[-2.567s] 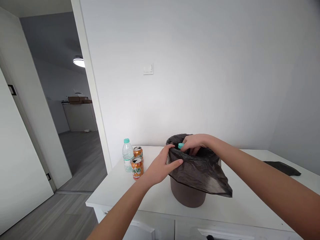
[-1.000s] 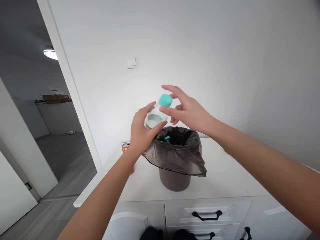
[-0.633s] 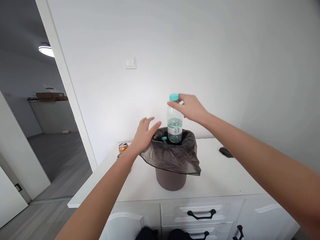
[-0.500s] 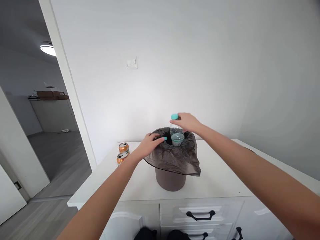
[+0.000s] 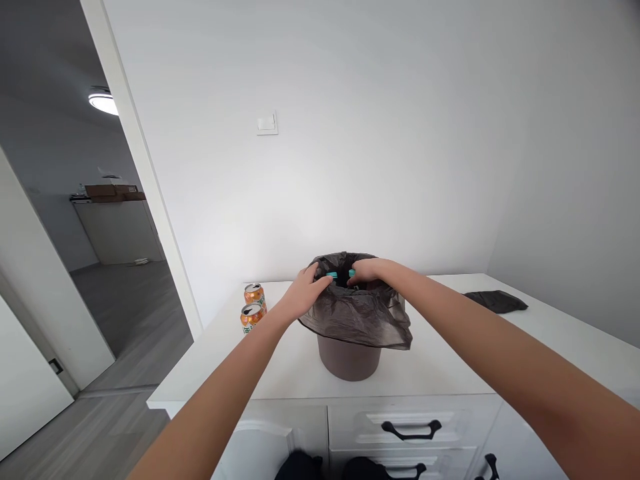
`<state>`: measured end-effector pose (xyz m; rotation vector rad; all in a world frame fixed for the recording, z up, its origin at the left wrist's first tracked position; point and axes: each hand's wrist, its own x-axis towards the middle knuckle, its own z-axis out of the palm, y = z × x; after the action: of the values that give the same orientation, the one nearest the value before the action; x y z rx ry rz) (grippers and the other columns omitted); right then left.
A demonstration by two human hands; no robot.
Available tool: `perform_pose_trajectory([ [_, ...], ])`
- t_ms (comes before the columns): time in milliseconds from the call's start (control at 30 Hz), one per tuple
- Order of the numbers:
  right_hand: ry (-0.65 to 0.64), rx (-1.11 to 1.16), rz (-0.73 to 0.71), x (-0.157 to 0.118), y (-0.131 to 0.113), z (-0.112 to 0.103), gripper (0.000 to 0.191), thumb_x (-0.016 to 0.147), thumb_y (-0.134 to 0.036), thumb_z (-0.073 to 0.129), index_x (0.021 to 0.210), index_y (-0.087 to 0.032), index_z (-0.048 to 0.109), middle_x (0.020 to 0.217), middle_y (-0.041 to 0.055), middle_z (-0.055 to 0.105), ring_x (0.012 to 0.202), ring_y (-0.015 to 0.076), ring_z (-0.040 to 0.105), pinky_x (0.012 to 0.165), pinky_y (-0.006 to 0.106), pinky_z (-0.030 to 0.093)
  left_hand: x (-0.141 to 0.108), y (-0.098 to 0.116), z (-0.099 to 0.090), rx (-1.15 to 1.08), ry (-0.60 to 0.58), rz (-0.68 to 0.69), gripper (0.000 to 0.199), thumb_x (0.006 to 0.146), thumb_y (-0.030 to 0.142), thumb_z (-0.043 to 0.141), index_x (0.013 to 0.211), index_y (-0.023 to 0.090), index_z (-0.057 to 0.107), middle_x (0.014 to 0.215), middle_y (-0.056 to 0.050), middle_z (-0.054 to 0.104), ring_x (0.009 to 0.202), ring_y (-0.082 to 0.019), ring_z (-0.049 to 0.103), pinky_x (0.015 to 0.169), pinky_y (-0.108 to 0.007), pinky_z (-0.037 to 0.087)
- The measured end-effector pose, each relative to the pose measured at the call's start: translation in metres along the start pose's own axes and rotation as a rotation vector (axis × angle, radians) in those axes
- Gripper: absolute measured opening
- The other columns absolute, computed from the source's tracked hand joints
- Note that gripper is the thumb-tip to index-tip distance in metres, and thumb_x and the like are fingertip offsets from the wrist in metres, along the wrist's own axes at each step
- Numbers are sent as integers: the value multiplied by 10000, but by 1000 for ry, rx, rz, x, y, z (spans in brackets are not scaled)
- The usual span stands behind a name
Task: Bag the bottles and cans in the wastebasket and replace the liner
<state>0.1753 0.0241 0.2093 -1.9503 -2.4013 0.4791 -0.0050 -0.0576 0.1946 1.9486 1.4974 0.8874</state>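
Observation:
A brown trash can (image 5: 349, 363) stands on the white cabinet top, lined with a dark plastic bag (image 5: 357, 320) folded over its rim. My right hand (image 5: 367, 270) reaches into the mouth of the can, its fingers closed around the top of a plastic bottle with a teal cap (image 5: 352, 273); the bottle's body is hidden inside. My left hand (image 5: 305, 293) grips the bag at the left rim, thumb toward the opening. Beside that thumb a second teal cap (image 5: 333, 275) shows inside the can.
Two orange drink cans (image 5: 253, 315) stand on the cabinet top (image 5: 430, 360) left of the trash can. A folded dark bag (image 5: 497, 301) lies at the right. Behind is a wall with a light switch (image 5: 267, 124); a doorway opens at the left.
My right hand has lowered the bottle into the lined trash can, so only its cap shows. My left hand stays on the rim. The view has shifted slightly.

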Motion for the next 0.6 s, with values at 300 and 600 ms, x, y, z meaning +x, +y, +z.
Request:
perform_pose_trajectory([
  [300, 79, 222, -9, -73, -13, -31, 392, 876, -346, 569, 1218, -155, 554, 926, 118, 717, 817, 235, 698, 722, 309, 527, 12, -83, -33, -21, 349, 102, 559, 934, 515, 370, 1448, 295, 340, 1507, -77, 392, 1394, -271, 345, 1102, -442, 327],
  [600, 293, 229, -111, -141, 14, -17, 276, 842, -460, 520, 982, -262, 652, 970, 50, 709, 766, 207, 655, 538, 277, 445, -12, -190, -56, 374, 187, -153, 579, 769, 416, 610, 1312, 269, 476, 1431, -102, 427, 1287, -329, 445, 928, -381, 461],
])
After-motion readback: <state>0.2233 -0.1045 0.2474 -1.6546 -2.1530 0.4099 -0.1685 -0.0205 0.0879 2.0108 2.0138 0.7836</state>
